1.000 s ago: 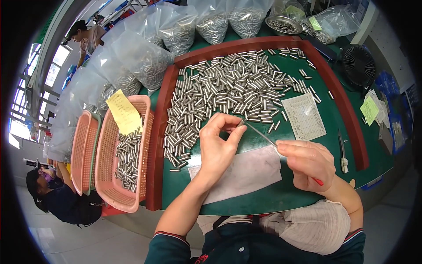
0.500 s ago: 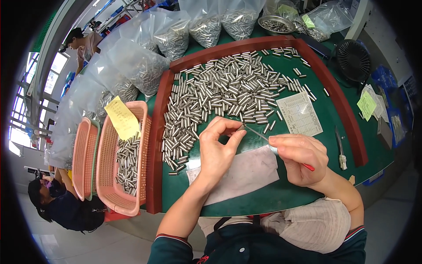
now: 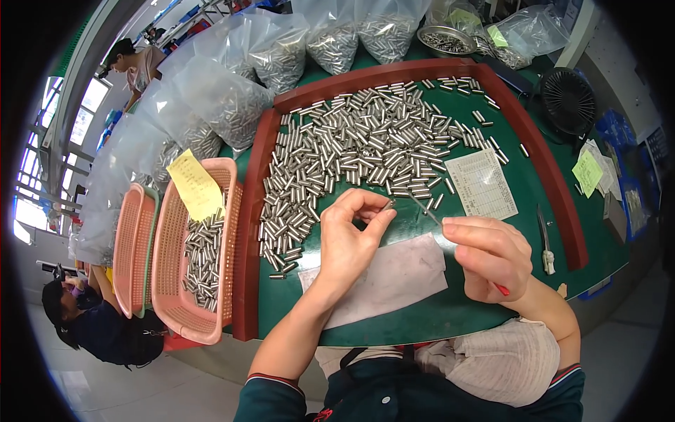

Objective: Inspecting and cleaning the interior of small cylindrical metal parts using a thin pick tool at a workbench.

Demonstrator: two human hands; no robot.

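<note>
My left hand [image 3: 346, 243] pinches a small metal cylinder [image 3: 391, 204] between thumb and fingertips, above the near edge of the pile. Closed around a thin metal tool [image 3: 426, 211] with a red end is my right hand [image 3: 493, 257]; whether it is a needle file or a fine screwdriver, I cannot tell. The tool's tip is a short gap to the right of the cylinder. Beyond both hands spreads a heap of short metal cylinders [image 3: 365, 141] on the green tabletop [image 3: 337, 334]. A greyish cloth [image 3: 397, 278] lies beneath and between my hands.
A dark red wooden frame [image 3: 247, 281] borders the work area. Left of it stand pink baskets [image 3: 163, 281], one holding cylinders and a yellow note [image 3: 195, 186]. Filled plastic bags [image 3: 274, 60] line the back. A printed card [image 3: 481, 184], a pointed tool [image 3: 545, 239] and a black fan [image 3: 567, 102] are rightward.
My right hand has shifted slightly right, drawing the thin tool's tip away from the small cylinder. My left hand stays nearly still, still pinching it.
</note>
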